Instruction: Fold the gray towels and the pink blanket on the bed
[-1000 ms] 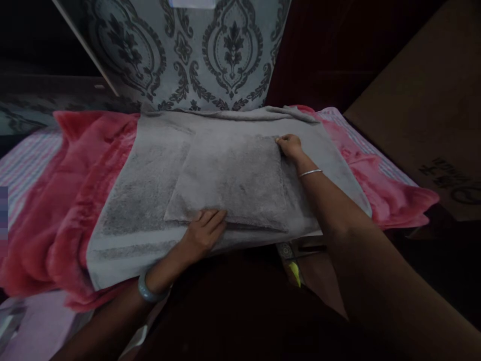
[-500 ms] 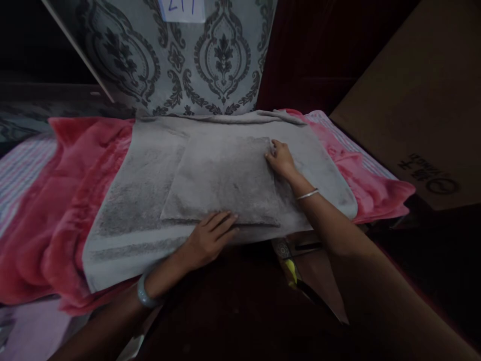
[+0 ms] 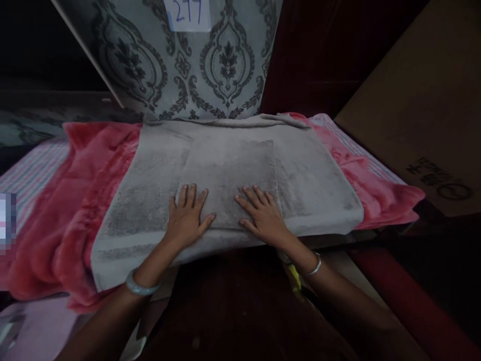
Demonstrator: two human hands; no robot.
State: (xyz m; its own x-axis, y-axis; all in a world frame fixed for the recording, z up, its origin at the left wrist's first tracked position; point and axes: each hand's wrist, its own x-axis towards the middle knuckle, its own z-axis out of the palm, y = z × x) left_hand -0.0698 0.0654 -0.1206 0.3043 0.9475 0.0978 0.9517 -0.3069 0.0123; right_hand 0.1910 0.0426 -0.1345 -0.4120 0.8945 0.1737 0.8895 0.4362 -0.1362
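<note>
A folded grey plush cloth (image 3: 233,165) lies flat as a rough square on a larger grey plush cloth (image 3: 150,175). My left hand (image 3: 188,215) rests palm down on the square's near left corner, fingers spread. Across from it, my right hand (image 3: 263,213) lies on the near right part of the same square, its fingers spread too. Neither hand grips anything. Beneath the larger cloth, a pink fleece blanket (image 3: 86,190) sticks out on both sides.
Striped bedding (image 3: 41,158) shows under the blanket. Behind stands a damask-patterned panel (image 3: 229,60) with a paper label (image 3: 190,14) reading 277. A large cardboard box (image 3: 421,110) leans at the right. A dark red surface (image 3: 300,65) rises at the back.
My right hand has left the square's far right edge, come nearer and flattened on it. My left hand has shifted left from the near edge onto the cloth, fingers spreading.
</note>
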